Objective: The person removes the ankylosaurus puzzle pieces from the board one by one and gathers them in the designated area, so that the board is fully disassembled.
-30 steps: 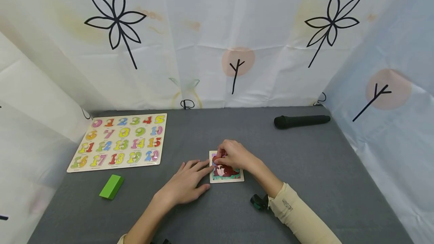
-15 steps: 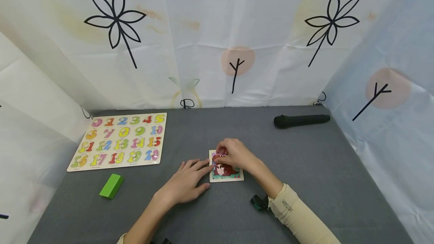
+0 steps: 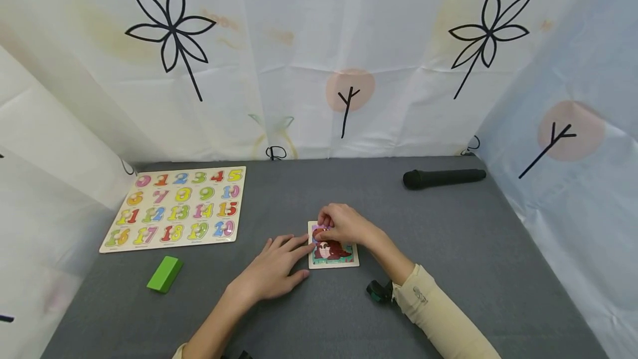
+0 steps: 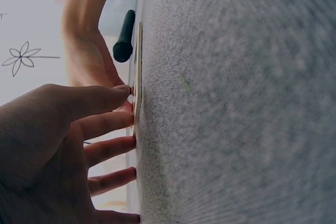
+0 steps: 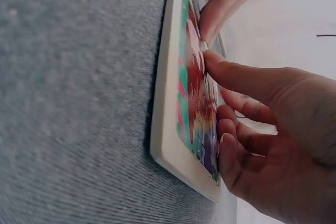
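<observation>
A small jigsaw puzzle (image 3: 333,262) lies flat on the grey cloth, a red-haired figure on teal in a pale wooden frame. My left hand (image 3: 277,271) rests at its left side, fingers spread and fairly straight, index fingertip over the frame's edge. From the right my right hand (image 3: 345,226) bends over the upper part of the picture. In the right wrist view the right thumb (image 5: 236,74) presses on the picture and the other fingers curl close to its surface. Whether a piece is pinched between them I cannot tell. Jigsaw cut lines show in the picture.
A number board (image 3: 174,209) with numerals 0 to 20 lies at the back left. Nearer me is a green block (image 3: 165,274). A black microphone (image 3: 443,178) lies at the back right. White printed curtains (image 3: 299,60) border the table. A dark wrist device (image 3: 380,291) sits below the right wrist.
Over the last second the right fingers have shifted very slightly on the picture. The left hand and the puzzle stay in place.
</observation>
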A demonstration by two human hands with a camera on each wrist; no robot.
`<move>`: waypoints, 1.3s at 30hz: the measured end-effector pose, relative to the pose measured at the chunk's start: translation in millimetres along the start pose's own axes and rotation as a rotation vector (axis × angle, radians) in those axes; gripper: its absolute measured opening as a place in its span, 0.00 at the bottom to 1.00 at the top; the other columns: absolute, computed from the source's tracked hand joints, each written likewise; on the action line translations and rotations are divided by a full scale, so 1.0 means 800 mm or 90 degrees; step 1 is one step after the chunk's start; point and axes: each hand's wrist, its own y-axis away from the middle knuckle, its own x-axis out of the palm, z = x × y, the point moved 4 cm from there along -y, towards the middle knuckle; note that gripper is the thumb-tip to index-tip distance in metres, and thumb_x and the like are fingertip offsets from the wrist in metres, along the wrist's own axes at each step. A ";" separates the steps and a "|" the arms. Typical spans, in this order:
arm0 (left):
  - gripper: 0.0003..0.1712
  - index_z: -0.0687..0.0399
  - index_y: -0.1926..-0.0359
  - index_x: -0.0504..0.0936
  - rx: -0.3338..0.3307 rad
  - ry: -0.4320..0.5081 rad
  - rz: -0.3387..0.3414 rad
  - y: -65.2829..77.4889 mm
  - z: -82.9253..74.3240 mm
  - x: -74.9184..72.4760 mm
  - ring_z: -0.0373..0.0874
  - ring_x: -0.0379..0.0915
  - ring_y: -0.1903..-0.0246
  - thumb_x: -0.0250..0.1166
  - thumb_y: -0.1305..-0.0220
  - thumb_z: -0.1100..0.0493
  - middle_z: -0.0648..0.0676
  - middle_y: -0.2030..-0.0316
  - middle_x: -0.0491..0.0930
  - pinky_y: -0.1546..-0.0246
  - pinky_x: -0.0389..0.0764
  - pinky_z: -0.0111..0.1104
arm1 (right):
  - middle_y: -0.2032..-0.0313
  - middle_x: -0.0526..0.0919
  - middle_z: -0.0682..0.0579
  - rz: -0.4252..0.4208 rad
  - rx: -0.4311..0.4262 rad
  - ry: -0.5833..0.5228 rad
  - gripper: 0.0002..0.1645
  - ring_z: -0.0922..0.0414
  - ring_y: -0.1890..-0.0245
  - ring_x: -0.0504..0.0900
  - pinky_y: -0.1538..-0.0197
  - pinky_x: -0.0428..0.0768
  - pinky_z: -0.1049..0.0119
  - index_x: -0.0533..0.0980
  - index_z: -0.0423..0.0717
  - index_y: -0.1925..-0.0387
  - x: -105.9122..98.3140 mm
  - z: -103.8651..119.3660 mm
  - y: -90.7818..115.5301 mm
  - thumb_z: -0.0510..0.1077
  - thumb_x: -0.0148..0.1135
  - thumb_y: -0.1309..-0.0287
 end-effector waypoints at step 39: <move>0.33 0.47 0.22 0.75 -0.006 -0.002 -0.003 -0.001 -0.002 0.000 0.61 0.63 0.21 0.69 0.24 0.50 0.55 0.20 0.69 0.26 0.59 0.77 | 0.68 0.84 0.54 -0.017 0.030 -0.024 0.18 0.65 0.69 0.76 0.62 0.77 0.72 0.86 0.45 0.63 -0.002 -0.011 -0.010 0.52 0.84 0.42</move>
